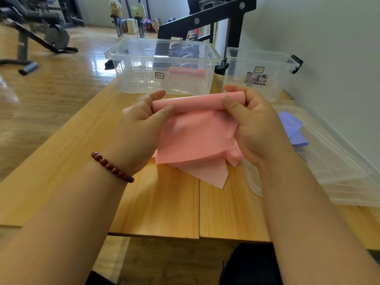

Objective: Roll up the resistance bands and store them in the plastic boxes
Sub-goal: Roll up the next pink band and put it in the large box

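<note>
— Where's the band right now?

— On my feed, the pink resistance band point(197, 136) is held up over the wooden table point(144, 202), between both hands. Its far end is wound into a tight tube. The loose rest hangs down in folds, with one corner lying on the tabletop.

— And the hands?

— The left hand point(141, 124) pinches the left end of the tube, thumb on my side and fingers curled behind it. The right hand point(253, 124) grips the right end the same way. They sit apart, one at each end of the roll. A red bead bracelet point(112, 167) is on the left wrist.

— Boxes?

— Two, both open-topped, at the far side of the table. The large clear box point(144, 83) is straight ahead, with a pink roll point(187, 71) lying inside toward its right end. Through the plastic I'd call it another rolled band, but I can't be certain. The small clear box point(236, 83), with black latches, stands just beside it on the right, near the wall.

— Anything else?

— A purple band point(292, 128) lies unrolled on the clear lids point(339, 161) at the right edge, partly hidden behind the right hand. Beyond the table, gym equipment point(41, 23) stands on the floor.
</note>
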Tool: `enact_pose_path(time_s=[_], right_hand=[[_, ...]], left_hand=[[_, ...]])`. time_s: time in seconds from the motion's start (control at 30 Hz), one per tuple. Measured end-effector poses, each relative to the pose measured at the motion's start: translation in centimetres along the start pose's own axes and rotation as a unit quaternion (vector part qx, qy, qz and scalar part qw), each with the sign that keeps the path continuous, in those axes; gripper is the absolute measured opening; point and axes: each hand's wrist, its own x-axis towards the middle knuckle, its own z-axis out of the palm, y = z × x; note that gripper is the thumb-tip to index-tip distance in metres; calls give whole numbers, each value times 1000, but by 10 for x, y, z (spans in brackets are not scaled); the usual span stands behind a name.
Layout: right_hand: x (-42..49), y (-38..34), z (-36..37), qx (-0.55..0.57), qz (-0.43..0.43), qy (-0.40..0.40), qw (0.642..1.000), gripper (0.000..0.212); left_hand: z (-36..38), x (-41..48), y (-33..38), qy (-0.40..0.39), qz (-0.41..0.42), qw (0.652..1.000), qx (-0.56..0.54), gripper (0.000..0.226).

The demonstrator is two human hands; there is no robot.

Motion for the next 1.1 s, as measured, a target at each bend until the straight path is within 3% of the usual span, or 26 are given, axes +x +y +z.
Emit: enact_pose_path(time_s=[0.1, 0.23, 0.37, 0.5, 0.73, 0.97, 1.1], right_hand=[[-1, 3, -2, 1, 3, -17, 1000, 18], [-3, 2, -5, 19, 6, -33, 999, 28], [-3, 1, -3, -2, -17, -18, 1000, 24], [-4, 1, -4, -6, -45, -23, 999, 23], [-4, 3, -7, -7, -71, -46, 996, 28], [-5, 3, -8, 22, 21, -111, 993, 34], [-6, 2, -7, -3, -29, -66, 997, 20]], left_hand=[[4, 0, -1, 20, 7, 1000, 9, 46], [4, 0, 0, 38, 15, 999, 19, 22], [3, -2, -1, 32, 10, 999, 25, 26], [-4, -4, 3, 9, -46, 999, -13, 39], [-10, -4, 5, -59, -52, 997, -18, 10], [-11, -6, 7, -22, -12, 1000, 13, 14], [-11, -7, 6, -37, -2, 999, 2, 20]])
